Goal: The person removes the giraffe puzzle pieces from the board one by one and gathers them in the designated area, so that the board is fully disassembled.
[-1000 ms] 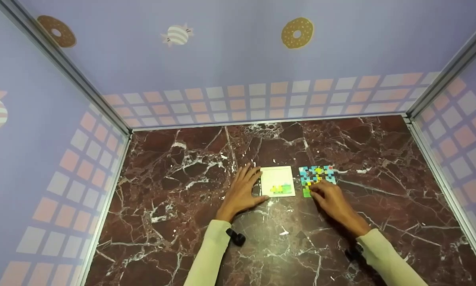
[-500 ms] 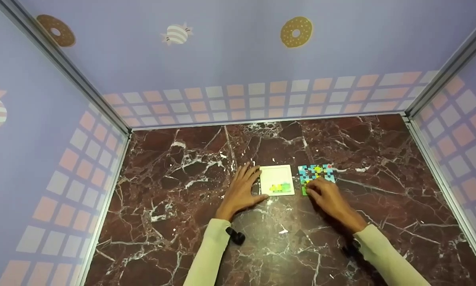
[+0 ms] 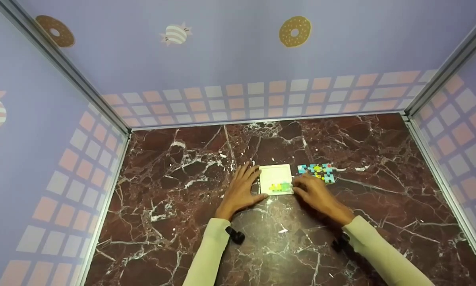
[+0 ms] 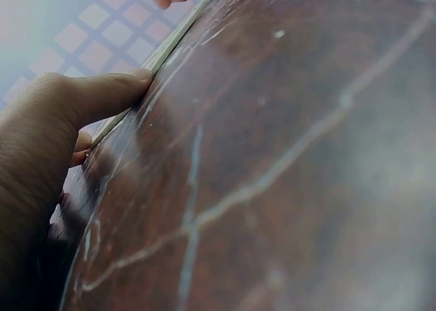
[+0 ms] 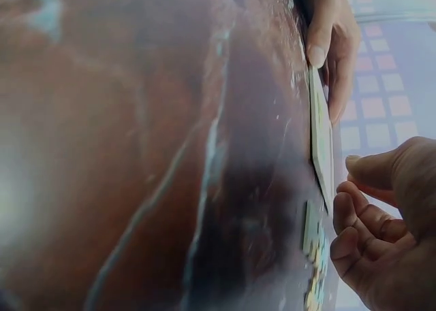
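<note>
In the head view a pale square puzzle tray [image 3: 270,173] lies flat on the marble-patterned table, with yellow and green puzzle pieces [image 3: 279,187] joined along its bottom right. My left hand [image 3: 241,191] rests at the tray's left side, fingers spread, its thumb [image 4: 116,93] touching the near edge. Thumb and fingertips of my right hand [image 3: 315,194] pinch a puzzle piece at the tray's right edge; the fingers hide nearly all of it. Several blue, yellow and green puzzle pieces [image 3: 324,171] lie grouped beyond the right hand, which partly covers them.
Dark red table [image 3: 174,238] with white veins extends all around. A purple back wall [image 3: 230,47] and side walls [image 3: 23,139] with tile and sweet patterns enclose it. A small white scrap [image 3: 283,229] shows in front of the tray.
My right hand has moved left from the loose puzzle pieces to the tray's right edge, carrying a puzzle piece. My left hand has stayed at the tray.
</note>
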{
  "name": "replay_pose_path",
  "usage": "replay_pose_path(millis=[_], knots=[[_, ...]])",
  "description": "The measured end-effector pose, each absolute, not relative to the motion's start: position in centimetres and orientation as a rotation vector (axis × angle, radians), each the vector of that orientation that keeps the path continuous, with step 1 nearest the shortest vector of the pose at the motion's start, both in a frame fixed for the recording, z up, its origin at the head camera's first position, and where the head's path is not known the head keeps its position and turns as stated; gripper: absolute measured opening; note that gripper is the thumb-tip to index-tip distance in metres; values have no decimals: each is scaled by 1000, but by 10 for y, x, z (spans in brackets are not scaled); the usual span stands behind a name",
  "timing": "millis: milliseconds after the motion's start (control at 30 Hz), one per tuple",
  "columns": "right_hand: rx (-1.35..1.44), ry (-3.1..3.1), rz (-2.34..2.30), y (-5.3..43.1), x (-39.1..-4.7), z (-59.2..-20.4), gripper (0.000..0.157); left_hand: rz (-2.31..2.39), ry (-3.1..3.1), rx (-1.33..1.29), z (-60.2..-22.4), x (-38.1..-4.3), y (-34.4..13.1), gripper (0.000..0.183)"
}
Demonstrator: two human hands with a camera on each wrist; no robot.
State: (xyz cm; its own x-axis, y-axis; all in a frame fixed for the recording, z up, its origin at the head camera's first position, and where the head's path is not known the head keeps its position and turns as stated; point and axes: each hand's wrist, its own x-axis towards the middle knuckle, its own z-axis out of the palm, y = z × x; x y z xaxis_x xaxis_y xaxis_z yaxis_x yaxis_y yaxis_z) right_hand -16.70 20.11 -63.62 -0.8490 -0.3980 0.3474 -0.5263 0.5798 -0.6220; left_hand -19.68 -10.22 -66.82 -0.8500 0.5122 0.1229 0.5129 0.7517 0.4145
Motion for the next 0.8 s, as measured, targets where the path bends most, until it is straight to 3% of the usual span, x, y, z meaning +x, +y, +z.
replay_pose_path(millis=[800], knots=[[905, -2724, 1298, 171, -185, -635, 14, -689, -2944, -850, -667, -196, -103, 97]])
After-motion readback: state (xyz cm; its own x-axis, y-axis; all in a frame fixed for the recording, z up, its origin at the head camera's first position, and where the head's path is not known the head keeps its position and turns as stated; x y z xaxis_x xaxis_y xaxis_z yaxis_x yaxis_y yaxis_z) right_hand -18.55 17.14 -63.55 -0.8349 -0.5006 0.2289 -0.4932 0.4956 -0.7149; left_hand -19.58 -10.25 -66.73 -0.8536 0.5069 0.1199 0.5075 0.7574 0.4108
